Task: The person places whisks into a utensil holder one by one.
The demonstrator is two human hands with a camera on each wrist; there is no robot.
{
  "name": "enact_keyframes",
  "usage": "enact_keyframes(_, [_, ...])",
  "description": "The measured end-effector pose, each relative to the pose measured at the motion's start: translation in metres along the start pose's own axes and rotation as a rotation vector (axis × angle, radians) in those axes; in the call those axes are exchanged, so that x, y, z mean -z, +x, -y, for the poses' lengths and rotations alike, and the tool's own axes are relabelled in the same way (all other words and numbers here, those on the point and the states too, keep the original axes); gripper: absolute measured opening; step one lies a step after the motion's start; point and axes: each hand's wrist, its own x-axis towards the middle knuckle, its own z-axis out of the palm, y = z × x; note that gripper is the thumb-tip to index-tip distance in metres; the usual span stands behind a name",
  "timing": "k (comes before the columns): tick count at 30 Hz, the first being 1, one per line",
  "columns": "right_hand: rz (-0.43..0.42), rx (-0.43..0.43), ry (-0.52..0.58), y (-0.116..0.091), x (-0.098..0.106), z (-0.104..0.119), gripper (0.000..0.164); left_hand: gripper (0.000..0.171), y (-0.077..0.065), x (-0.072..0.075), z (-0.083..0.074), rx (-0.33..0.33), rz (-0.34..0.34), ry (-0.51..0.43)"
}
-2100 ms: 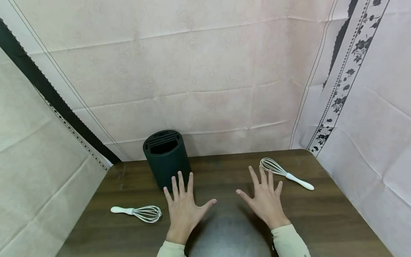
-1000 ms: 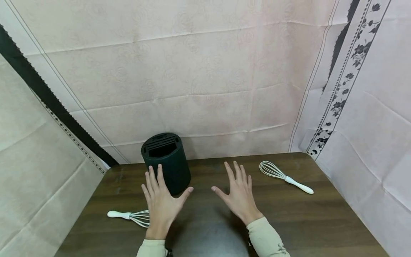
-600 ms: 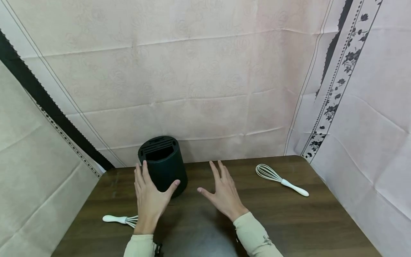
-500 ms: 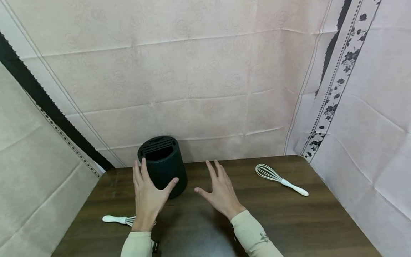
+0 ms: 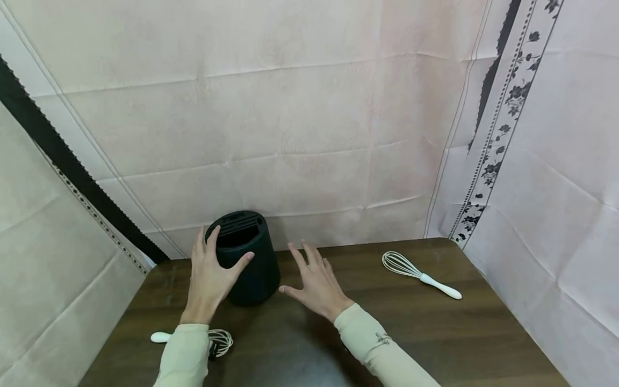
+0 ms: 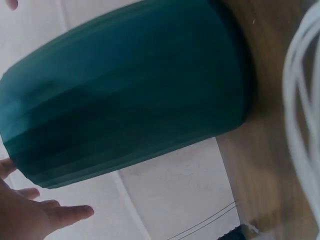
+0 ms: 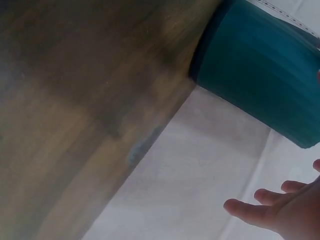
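A dark green knife block, an upright cylinder with slots and a wide opening on top, stands near the table's back edge. My left hand is at its left front side, fingers spread, fingertips overlapping the rim in the head view. To the right of the block my right hand is held with fingers spread and holds nothing. In the left wrist view the block's green side fills most of the picture. A small white whisk lies partly hidden under my left forearm. Another white whisk lies at the right.
The brown wooden table has its back edge right against a pale cloth wall. More cloth hangs along the right side, and a dark strip runs down the left corner.
Both hands have moved left and away from me toward the knife block, the left one reaching its side. The left forearm now covers the middle of the near whisk. The view has shifted slightly.
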Motion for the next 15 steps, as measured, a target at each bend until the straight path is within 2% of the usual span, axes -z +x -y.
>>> enact_keyframes(6, [0.014,0.058,-0.014,0.013,-0.001,0.006,0.101,0.100,0.020,0.008,0.006,0.056,0.056,-0.059])
enact_keyframes(10, [0.046,0.046,0.003,0.018,-0.003,0.009,0.100,0.100,0.028,0.007,0.008,0.105,0.098,-0.090])
enact_keyframes(15, [0.050,0.032,0.034,0.022,-0.008,0.009,0.098,0.098,0.033,0.005,0.004,0.123,0.124,-0.109])
